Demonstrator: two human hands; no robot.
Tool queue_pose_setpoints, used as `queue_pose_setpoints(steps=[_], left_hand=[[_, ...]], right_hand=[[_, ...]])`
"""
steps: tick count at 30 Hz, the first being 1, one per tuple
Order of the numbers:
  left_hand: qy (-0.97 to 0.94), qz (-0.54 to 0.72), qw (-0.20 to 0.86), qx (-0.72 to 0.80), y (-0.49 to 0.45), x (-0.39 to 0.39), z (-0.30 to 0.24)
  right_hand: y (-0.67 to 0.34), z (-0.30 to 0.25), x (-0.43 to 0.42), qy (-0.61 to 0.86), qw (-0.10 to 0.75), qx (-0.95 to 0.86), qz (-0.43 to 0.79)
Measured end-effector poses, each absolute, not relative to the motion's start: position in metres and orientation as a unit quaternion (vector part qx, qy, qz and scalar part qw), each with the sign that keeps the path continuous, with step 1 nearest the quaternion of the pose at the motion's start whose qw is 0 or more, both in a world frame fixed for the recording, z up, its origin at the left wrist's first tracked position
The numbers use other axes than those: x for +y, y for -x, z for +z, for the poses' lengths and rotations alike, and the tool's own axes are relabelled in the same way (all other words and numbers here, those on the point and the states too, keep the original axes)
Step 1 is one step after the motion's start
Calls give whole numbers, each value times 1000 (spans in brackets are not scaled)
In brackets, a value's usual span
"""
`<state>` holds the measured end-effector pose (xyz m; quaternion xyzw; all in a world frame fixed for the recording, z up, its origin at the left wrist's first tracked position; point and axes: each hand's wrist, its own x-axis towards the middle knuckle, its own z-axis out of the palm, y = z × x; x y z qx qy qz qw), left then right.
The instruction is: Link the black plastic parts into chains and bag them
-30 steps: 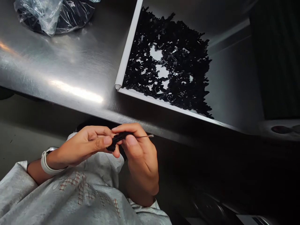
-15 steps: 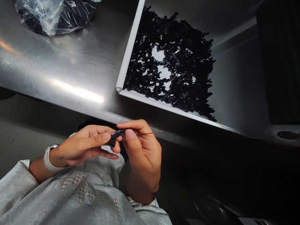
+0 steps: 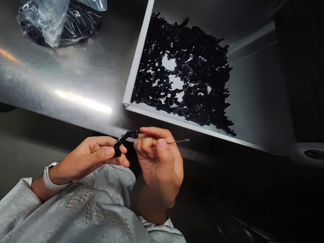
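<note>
Part (image 3: 123,139), black, slender, angled, pierced with small holes, left hand (image 3: 87,158) pinching its lower end, right hand (image 3: 163,163) curled round thin metal rod (image 3: 181,140)

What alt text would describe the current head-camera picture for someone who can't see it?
A left hand pinches an angled black part while the right hand beside it holds a thin metal rod. Beyond are a white-edged tray of small black parts and a shiny metal table.

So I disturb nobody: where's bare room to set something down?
On the metal table, between the plastic bag and the white tray, down to its front edge. Crowded: the tray's left side, under black parts, and around the left hand and right hand.
</note>
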<state>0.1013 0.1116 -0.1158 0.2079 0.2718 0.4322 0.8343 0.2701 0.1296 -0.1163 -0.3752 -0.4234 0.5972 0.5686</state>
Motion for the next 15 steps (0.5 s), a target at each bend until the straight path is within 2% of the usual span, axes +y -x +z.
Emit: queue_pose_setpoints(steps=[8,11,13,15], left_hand=[[-232,453,810,293,-104,115,-115],[-295,462,771,326,-97,115,-117],[-372,475,692,397,-84,120,-117],[-470,492,535,501,-64,135,-113]], right_hand=[[-270,-120,132,369,555,-415,619],[-272,-122,134,371,546,-419,623],[-278,-123,133,385,541,-414,622],[-286,-126,131,409,527,-401,628]])
